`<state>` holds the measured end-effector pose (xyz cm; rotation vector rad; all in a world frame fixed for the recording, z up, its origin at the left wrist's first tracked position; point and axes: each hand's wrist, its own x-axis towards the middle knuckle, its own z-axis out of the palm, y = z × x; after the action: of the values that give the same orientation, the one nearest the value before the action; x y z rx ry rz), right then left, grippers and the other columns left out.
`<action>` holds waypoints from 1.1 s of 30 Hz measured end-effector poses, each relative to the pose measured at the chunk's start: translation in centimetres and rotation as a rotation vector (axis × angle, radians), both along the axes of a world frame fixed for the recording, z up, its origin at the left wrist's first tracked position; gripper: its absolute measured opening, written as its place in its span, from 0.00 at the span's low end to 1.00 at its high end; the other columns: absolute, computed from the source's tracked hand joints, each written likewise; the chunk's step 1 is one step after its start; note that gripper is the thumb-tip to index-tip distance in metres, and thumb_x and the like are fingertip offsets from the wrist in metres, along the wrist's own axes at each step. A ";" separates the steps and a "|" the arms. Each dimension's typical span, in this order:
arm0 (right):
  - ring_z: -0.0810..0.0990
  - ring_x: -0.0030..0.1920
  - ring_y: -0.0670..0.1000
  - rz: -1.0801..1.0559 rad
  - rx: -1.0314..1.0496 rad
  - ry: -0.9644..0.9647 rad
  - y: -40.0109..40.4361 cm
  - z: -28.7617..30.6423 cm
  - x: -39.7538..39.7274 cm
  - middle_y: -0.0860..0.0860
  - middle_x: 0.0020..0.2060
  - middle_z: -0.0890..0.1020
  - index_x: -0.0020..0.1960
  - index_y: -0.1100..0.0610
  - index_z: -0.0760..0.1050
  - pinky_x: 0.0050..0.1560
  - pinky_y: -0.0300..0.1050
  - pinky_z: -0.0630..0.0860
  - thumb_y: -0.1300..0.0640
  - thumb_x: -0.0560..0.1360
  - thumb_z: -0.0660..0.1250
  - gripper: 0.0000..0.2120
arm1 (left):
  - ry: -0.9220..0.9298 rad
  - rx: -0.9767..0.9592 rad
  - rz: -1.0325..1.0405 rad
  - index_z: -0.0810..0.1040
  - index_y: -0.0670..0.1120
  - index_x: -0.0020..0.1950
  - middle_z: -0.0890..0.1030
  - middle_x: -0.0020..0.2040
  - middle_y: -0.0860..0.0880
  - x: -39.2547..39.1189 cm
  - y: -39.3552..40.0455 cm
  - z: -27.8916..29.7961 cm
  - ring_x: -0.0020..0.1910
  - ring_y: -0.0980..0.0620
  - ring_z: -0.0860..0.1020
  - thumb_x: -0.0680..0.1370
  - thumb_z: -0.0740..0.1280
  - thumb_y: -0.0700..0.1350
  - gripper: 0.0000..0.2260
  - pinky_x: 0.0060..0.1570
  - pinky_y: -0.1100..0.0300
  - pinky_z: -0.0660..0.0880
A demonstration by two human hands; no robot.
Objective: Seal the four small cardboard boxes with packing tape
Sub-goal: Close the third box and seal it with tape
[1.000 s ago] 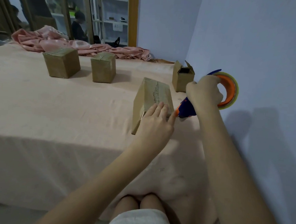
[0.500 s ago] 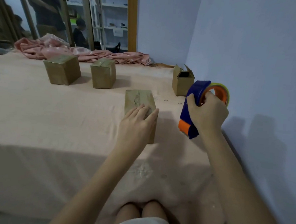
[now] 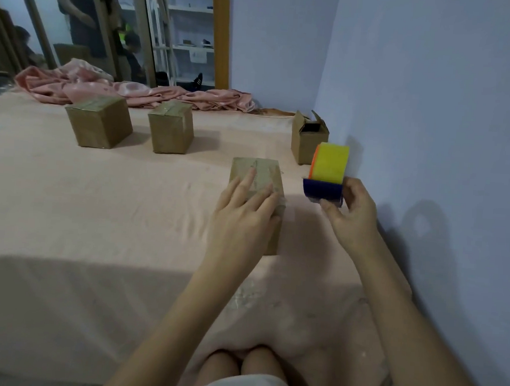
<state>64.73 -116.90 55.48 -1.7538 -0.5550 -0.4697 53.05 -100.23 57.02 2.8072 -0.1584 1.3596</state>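
The near box (image 3: pixel 256 193) is sitting shut on the pink-clothed tabletop (image 3: pixel 97 213), toward the front edge, right of centre; brown card w/ glossy tape along its top. The left hand (image 3: pixel 243 219) is lying flat on it, fingers (image 3: pixel 263 201) straight and spread. The right hand (image 3: pixel 351 216) is gripping the tape dispenser (image 3: pixel 326 176), fingers curled round its blue body, yellow roll up top, held just right of the box, not touching it. Two sealed boxes (image 3: pixel 100 122) (image 3: pixel 171 131) are standing near the back edge, well apart from the hands. An open box (image 3: pixel 307 139) is sitting at the back right corner by the wall (image 3: pixel 431 114). Bunched pink fabric (image 3: pixel 134 91) is lying along the back edge, a glass partition (image 3: pixel 108 25) behind it.
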 end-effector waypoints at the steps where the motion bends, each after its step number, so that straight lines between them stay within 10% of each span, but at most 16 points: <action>1: 0.77 0.46 0.35 0.021 -0.003 0.020 -0.2 -0.4 -0.3 0.42 0.46 0.79 0.52 0.49 0.72 0.47 0.26 0.70 0.69 0.70 0.70 0.19 | 0.003 -0.002 0.006 0.82 0.41 0.53 0.82 0.57 0.43 -0.1 0.2 0.0 0.62 0.39 0.75 0.74 0.68 0.44 0.11 0.61 0.46 0.71; 12: 0.76 0.46 0.44 0.119 -0.250 0.180 -2.7 -3.4 -2.2 0.49 0.45 0.78 0.56 0.58 0.71 0.44 0.29 0.71 0.83 0.60 0.52 0.32 | 0.086 -0.178 -0.077 0.68 0.38 0.70 0.72 0.68 0.41 -0.7 1.1 -0.8 0.70 0.42 0.67 0.70 0.75 0.46 0.32 0.68 0.48 0.65; 17: 0.75 0.44 0.39 0.088 -0.349 0.199 -4.0 -3.5 -3.2 0.52 0.48 0.77 0.61 0.67 0.70 0.40 0.23 0.69 0.82 0.65 0.53 0.27 | 0.189 -0.882 -0.268 0.56 0.54 0.76 0.62 0.71 0.65 -2.4 2.4 -1.2 0.69 0.69 0.59 0.72 0.65 0.65 0.37 0.63 0.75 0.58; 21: 0.76 0.58 0.54 0.102 -0.372 0.251 -5.1 -3.0 -3.1 0.56 0.56 0.77 0.62 0.63 0.70 0.60 0.49 0.73 0.77 0.71 0.58 0.22 | 0.233 -1.188 -0.320 0.58 0.57 0.75 0.61 0.73 0.65 -2.9 4.2 -2.5 0.70 0.69 0.59 0.78 0.59 0.59 0.27 0.67 0.67 0.58; 27: 0.74 0.60 0.53 -0.484 -0.091 -0.318 -2.8 -1.9 -8.6 0.55 0.59 0.77 0.58 0.64 0.75 0.62 0.43 0.70 0.67 0.71 0.55 0.18 | 0.274 -1.281 -0.365 0.58 0.55 0.75 0.61 0.73 0.63 -2.9 4.3 -3.5 0.66 0.76 0.60 0.83 0.54 0.50 0.20 0.59 0.81 0.58; 33: 0.55 0.73 0.38 0.161 -0.079 -0.025 5.0 0.1 -10.9 0.45 0.74 0.59 0.75 0.55 0.56 0.72 0.33 0.53 0.57 0.80 0.53 0.24 | 0.273 -1.316 -0.423 0.57 0.52 0.76 0.60 0.72 0.63 -2.3 2.7 -3.7 0.65 0.76 0.59 0.83 0.53 0.49 0.21 0.57 0.84 0.57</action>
<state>53.84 -111.92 55.58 -1.7640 -0.7349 -0.3614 50.77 -97.53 53.34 1.6500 0.1161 0.5651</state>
